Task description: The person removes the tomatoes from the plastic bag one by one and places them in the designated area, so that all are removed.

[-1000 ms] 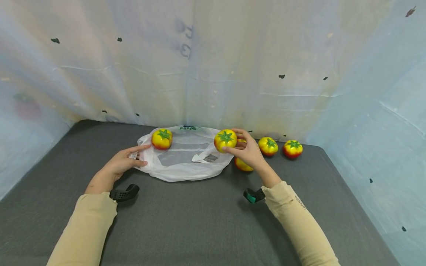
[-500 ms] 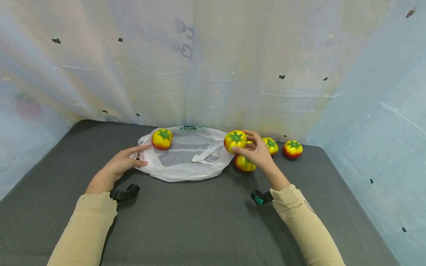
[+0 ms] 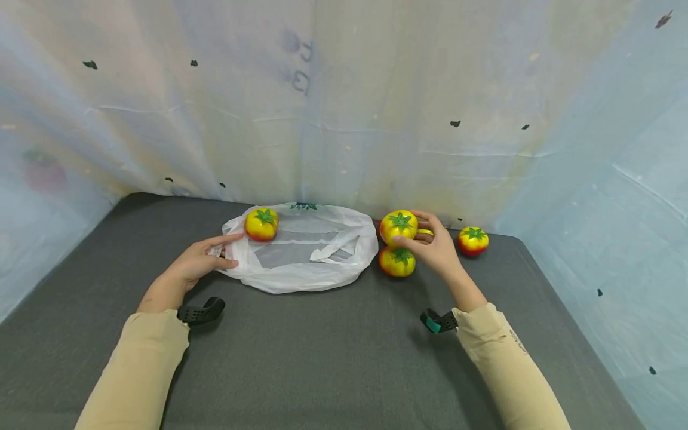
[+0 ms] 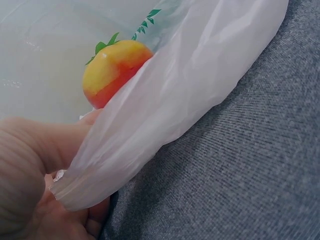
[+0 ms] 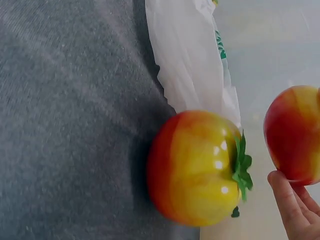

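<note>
My right hand point(image 3: 438, 248) holds a yellow-and-red tomato point(image 3: 399, 227) with a green star-shaped calyx, right of the white plastic bag point(image 3: 301, 280). In the right wrist view, fingertips point(image 5: 280, 182) touch the held tomato point(image 5: 292, 135), and another tomato point(image 5: 195, 170) lies on the cloth nearer the camera. That one, the front tomato point(image 3: 396, 263), sits just below the held one in the head view. My left hand point(image 3: 196, 263) pinches the bag's left rim between thumb and fingers, clearer in the left wrist view. One tomato point(image 3: 261, 224) rests at the bag's left inner side.
A tomato point(image 3: 473, 240) stands at the far right. Slivers of others show around my right hand and the held tomato, mostly hidden. The dark grey cloth-covered table point(image 3: 301, 358) ends at a pale hanging sheet point(image 3: 344, 119) behind and at the sides.
My right hand has moved right with the tomato, from over the bag's right rim to beyond it. More of the front tomato shows now. The left hand and bag have stayed put.
</note>
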`<action>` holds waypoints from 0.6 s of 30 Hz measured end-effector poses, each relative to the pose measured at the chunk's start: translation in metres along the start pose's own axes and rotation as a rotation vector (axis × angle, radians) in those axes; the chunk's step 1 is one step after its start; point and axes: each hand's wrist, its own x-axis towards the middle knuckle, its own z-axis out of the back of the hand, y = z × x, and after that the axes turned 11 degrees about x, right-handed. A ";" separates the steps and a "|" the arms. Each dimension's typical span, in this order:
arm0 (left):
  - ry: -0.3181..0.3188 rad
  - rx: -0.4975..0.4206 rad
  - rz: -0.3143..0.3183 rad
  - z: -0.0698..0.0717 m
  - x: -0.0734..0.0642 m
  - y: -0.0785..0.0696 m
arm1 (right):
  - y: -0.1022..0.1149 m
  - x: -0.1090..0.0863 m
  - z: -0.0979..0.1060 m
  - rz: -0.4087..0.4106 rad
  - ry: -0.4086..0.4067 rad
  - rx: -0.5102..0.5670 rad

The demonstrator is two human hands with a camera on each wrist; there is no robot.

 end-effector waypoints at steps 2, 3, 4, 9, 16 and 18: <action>-0.001 0.004 -0.001 0.000 0.000 -0.001 | 0.001 -0.001 0.004 0.000 -0.007 -0.005; -0.002 0.007 -0.001 0.000 -0.001 -0.001 | 0.001 -0.002 0.006 -0.001 -0.012 -0.008; -0.002 0.010 0.001 0.000 -0.001 -0.001 | 0.002 -0.003 0.008 -0.001 -0.015 -0.010; -0.005 0.022 0.005 0.002 -0.002 -0.003 | 0.002 -0.008 0.017 -0.030 -0.028 -0.021; -0.005 0.021 -0.005 0.000 -0.001 -0.001 | -0.002 -0.015 0.028 -0.062 -0.050 -0.034; -0.004 0.021 -0.012 0.000 -0.001 -0.001 | -0.004 -0.016 0.031 -0.068 -0.063 -0.046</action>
